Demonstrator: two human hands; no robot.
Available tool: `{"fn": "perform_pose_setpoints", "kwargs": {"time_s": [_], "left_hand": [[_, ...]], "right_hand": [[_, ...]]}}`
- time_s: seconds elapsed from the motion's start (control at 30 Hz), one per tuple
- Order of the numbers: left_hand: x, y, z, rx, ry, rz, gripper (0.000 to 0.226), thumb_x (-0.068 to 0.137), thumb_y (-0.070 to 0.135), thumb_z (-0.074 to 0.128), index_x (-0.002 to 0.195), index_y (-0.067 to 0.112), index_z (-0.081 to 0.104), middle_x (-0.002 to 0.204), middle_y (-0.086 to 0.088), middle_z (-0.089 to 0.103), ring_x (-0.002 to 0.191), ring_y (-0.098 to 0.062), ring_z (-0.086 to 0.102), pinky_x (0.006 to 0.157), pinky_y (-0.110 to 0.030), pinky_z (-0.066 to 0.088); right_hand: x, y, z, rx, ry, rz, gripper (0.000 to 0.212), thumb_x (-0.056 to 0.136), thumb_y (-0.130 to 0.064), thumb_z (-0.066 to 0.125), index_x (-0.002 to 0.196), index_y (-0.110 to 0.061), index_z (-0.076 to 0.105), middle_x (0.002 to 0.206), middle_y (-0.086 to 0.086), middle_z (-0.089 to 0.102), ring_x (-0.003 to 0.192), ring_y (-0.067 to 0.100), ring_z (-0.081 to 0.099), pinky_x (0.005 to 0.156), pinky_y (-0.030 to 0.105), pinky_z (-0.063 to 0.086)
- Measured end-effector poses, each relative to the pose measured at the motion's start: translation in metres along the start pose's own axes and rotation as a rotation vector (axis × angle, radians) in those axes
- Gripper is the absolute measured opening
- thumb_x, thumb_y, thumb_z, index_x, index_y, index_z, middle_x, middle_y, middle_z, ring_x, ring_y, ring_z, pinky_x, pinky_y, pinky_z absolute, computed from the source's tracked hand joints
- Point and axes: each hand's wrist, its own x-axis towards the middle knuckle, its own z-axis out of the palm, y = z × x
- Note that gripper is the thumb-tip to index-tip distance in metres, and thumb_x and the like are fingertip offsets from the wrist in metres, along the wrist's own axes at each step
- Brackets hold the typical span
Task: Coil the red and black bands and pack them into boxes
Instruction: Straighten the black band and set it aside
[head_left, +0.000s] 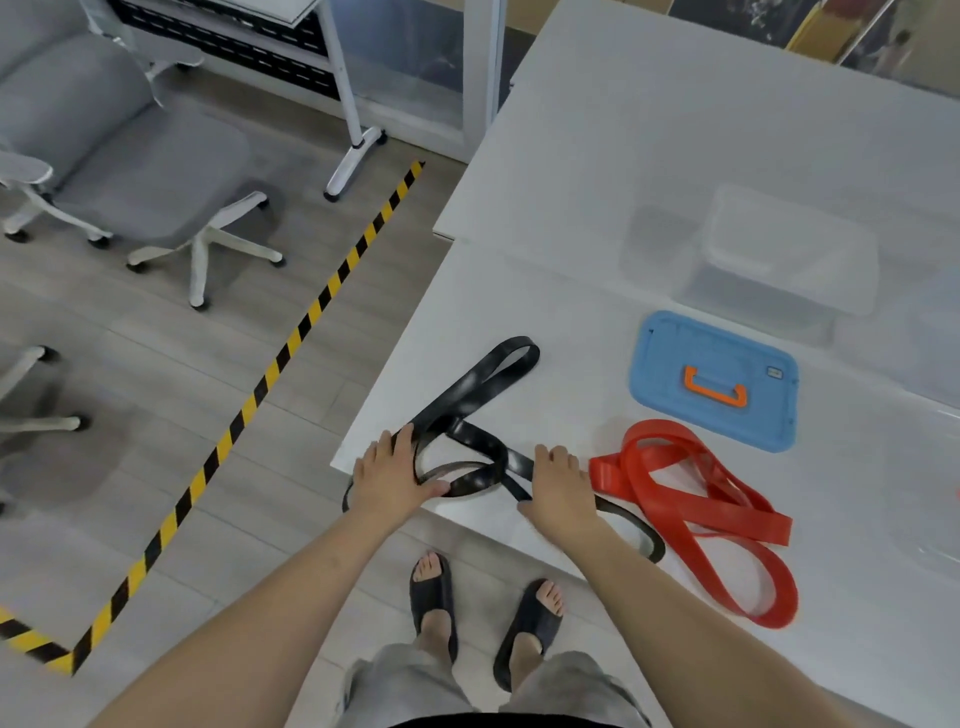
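Note:
A long black band (475, 387) lies in loose, twisted loops at the near left corner of the white table (649, 156), one loop hanging over the edge. My left hand (392, 473) grips it at that corner, thumb hooked over a loop. My right hand (561, 486) holds another stretch of the same band a little to the right. A red band (691, 499) lies tangled on the table just right of my right hand. Further back stand clear plastic boxes (779, 254), and a blue lid (714, 379) with an orange handle lies flat in front of them.
The table's left edge runs diagonally beside a floor marked with yellow-and-black tape (291, 343). Grey office chairs (140, 171) stand to the left on the floor. My feet in dark sandals (483, 618) are below the table's near edge.

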Motion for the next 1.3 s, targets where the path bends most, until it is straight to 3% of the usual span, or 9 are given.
{"fn": "perform_pose_setpoints", "kwargs": {"time_s": [0.17, 0.5, 0.7, 0.8, 0.87, 0.97, 1.07, 1.17, 1.3], "left_hand": [[0.020, 0.006, -0.005, -0.074, 0.007, -0.004, 0.113, 0.077, 0.059, 0.079, 0.162, 0.021, 0.014, 0.147, -0.018, 0.040, 0.133, -0.040, 0.039, 0.106, -0.050, 0.044], [0.054, -0.004, -0.023, -0.124, -0.026, 0.039, 0.035, 0.097, 0.024, 0.059, 0.132, 0.018, 0.058, 0.130, -0.016, 0.053, 0.123, -0.041, 0.049, 0.096, -0.048, 0.050], [0.048, -0.023, -0.039, -0.391, -0.006, -0.032, 0.034, 0.104, 0.012, 0.042, 0.071, 0.014, 0.050, 0.070, -0.005, 0.055, 0.066, -0.025, 0.054, 0.055, -0.030, 0.036], [0.042, -0.037, -0.037, -0.530, 0.008, -0.039, 0.024, 0.105, 0.013, 0.042, 0.113, 0.015, 0.065, 0.091, -0.011, 0.067, 0.086, -0.034, 0.064, 0.071, -0.034, 0.046], [0.038, -0.044, -0.036, -0.645, 0.050, -0.100, 0.041, 0.107, 0.017, 0.040, 0.148, 0.019, 0.048, 0.097, -0.012, 0.068, 0.087, -0.031, 0.065, 0.076, -0.036, 0.051], [0.029, -0.047, -0.040, -0.841, 0.116, -0.110, 0.046, 0.110, 0.022, 0.033, 0.152, 0.034, 0.043, 0.089, 0.000, 0.060, 0.082, -0.018, 0.058, 0.071, -0.029, 0.046], [0.022, -0.048, -0.038, -0.733, 0.057, 0.027, 0.044, 0.109, 0.044, 0.038, 0.152, 0.040, 0.044, 0.128, 0.007, 0.057, 0.123, -0.014, 0.055, 0.111, -0.036, 0.041], [0.019, -0.041, -0.032, -0.452, -0.105, 0.008, 0.078, 0.096, 0.069, 0.050, 0.162, 0.037, 0.023, 0.157, -0.004, 0.034, 0.149, -0.027, 0.028, 0.123, -0.044, 0.030], [0.015, -0.027, -0.019, -0.123, -0.125, 0.030, 0.109, 0.080, 0.074, 0.062, 0.163, 0.029, 0.009, 0.154, -0.008, 0.029, 0.145, -0.033, 0.025, 0.114, -0.048, 0.037]], "right_hand": [[0.009, 0.005, -0.009, 0.085, -0.065, -0.007, 0.016, 0.100, -0.022, 0.056, 0.112, -0.011, 0.061, 0.111, 0.009, 0.066, 0.101, 0.031, 0.067, 0.078, 0.040, 0.053], [0.042, -0.016, -0.047, 0.008, 0.181, -0.478, 0.020, 0.097, -0.025, 0.069, 0.115, -0.022, 0.078, 0.141, 0.010, 0.060, 0.138, 0.035, 0.049, 0.108, 0.046, 0.039], [0.098, -0.043, -0.072, -0.116, 0.168, -0.590, 0.018, 0.092, -0.028, 0.077, 0.109, -0.024, 0.072, 0.166, 0.013, 0.037, 0.161, 0.036, 0.019, 0.127, 0.052, 0.018], [0.126, -0.053, -0.076, -0.166, 0.079, -0.539, 0.024, 0.098, -0.031, 0.071, 0.119, -0.022, 0.065, 0.172, 0.017, 0.024, 0.163, 0.037, 0.005, 0.130, 0.056, 0.007], [0.138, -0.056, -0.075, -0.218, 0.014, -0.514, 0.037, 0.098, -0.036, 0.069, 0.131, -0.021, 0.060, 0.171, 0.016, 0.024, 0.163, 0.038, 0.003, 0.130, 0.058, 0.003], [0.144, -0.050, -0.067, -0.300, -0.006, -0.462, 0.064, 0.095, -0.043, 0.069, 0.150, -0.022, 0.045, 0.162, 0.010, 0.038, 0.159, 0.034, 0.020, 0.128, 0.063, 0.005], [0.144, -0.046, -0.060, -0.320, 0.043, -0.413, 0.074, 0.090, -0.045, 0.074, 0.151, -0.019, 0.042, 0.144, 0.009, 0.052, 0.140, 0.032, 0.047, 0.127, 0.062, 0.010], [0.139, -0.048, -0.059, -0.377, 0.068, -0.382, 0.057, 0.094, -0.047, 0.068, 0.138, -0.015, 0.049, 0.124, 0.008, 0.062, 0.119, 0.033, 0.059, 0.117, 0.051, 0.031], [0.124, -0.054, -0.068, -0.320, 0.024, -0.323, 0.038, 0.099, -0.044, 0.061, 0.119, -0.013, 0.054, 0.110, 0.007, 0.070, 0.098, 0.031, 0.064, 0.082, 0.040, 0.042]]}}
